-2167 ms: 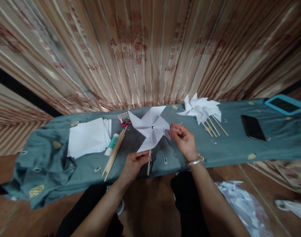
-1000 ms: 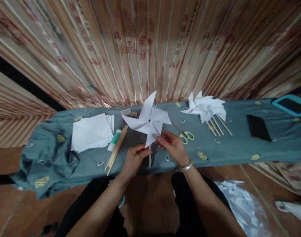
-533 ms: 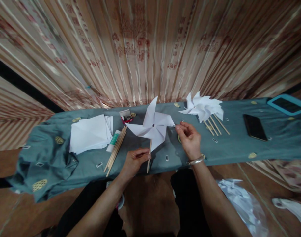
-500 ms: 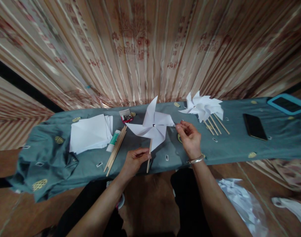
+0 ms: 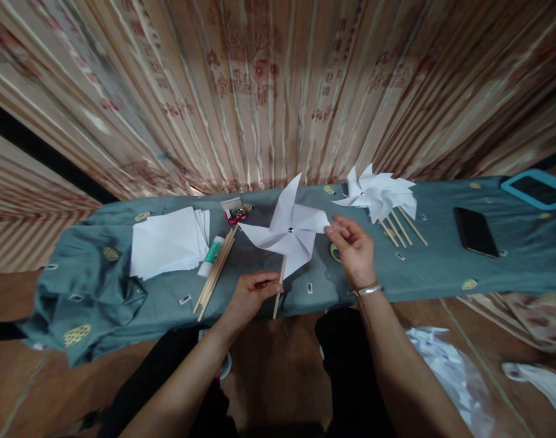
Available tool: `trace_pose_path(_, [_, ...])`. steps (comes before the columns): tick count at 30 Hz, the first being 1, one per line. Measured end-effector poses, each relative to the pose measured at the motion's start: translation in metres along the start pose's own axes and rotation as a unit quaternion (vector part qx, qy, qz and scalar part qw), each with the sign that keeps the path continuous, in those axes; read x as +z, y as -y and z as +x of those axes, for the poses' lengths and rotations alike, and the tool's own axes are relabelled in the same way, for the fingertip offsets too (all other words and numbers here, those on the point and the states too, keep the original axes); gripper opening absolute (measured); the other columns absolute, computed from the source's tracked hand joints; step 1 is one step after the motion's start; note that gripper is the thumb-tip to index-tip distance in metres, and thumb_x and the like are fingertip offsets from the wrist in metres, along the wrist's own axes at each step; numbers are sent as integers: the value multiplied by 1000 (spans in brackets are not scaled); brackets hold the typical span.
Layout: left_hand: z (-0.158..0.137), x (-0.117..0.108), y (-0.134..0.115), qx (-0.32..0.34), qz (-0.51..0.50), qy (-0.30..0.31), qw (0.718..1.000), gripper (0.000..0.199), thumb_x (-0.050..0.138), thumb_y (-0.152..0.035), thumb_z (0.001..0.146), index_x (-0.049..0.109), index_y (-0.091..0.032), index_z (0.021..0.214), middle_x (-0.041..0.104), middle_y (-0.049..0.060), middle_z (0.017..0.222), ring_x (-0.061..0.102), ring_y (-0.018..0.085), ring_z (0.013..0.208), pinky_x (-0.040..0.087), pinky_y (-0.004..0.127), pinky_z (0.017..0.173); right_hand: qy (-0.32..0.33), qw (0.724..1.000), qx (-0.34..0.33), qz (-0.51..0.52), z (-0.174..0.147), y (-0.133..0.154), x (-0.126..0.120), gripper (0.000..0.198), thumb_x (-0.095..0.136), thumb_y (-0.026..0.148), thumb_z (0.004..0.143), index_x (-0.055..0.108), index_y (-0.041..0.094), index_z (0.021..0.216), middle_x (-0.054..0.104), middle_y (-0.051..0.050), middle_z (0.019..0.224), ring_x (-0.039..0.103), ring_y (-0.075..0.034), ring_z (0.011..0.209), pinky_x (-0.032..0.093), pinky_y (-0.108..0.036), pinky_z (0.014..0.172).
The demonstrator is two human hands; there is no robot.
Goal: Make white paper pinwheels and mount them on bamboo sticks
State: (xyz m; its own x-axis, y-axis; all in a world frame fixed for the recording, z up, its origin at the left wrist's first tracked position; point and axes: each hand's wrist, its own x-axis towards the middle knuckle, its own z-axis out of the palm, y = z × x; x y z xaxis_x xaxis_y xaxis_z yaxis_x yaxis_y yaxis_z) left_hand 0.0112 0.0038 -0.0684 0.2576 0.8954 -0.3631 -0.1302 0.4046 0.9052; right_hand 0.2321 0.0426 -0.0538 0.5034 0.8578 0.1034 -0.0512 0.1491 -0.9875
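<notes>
A white paper pinwheel [image 5: 300, 224] with a silver pin at its centre is held up over the cloth-covered table. My left hand [image 5: 255, 295] is closed on its wooden stick, just below the blades. With thumb and fingers my right hand [image 5: 351, 246] pinches the tip of the right-hand blade. Left of the pinwheel lie several loose wooden sticks [image 5: 218, 267], with a glue stick [image 5: 211, 256] against them. Behind these stands an opened small red box [image 5: 236, 213] of pins.
A stack of white paper sheets [image 5: 163, 243] lies at the left. Several finished pinwheels [image 5: 387, 193] rest at the back right, then a black phone [image 5: 476, 232] and a blue-framed tablet [image 5: 540, 190]. A plastic bag of paper scraps [image 5: 449, 371] is on the floor.
The pinwheel has shifted slightly right in view. My right hand's fingers have come closer around the blade's tip, while my left hand keeps its hold on the stick.
</notes>
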Motion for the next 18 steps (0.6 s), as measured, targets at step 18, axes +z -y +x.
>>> trace_pose_path(18, [1, 0, -3, 23, -18, -33, 999, 29, 87, -31, 50, 79, -18, 74, 75, 2, 73, 66, 15, 67, 53, 27, 73, 133, 972, 170, 90, -46, 5, 27, 51, 86, 37, 55, 67, 23, 101, 73, 2, 73, 63, -14, 61, 53, -28, 60])
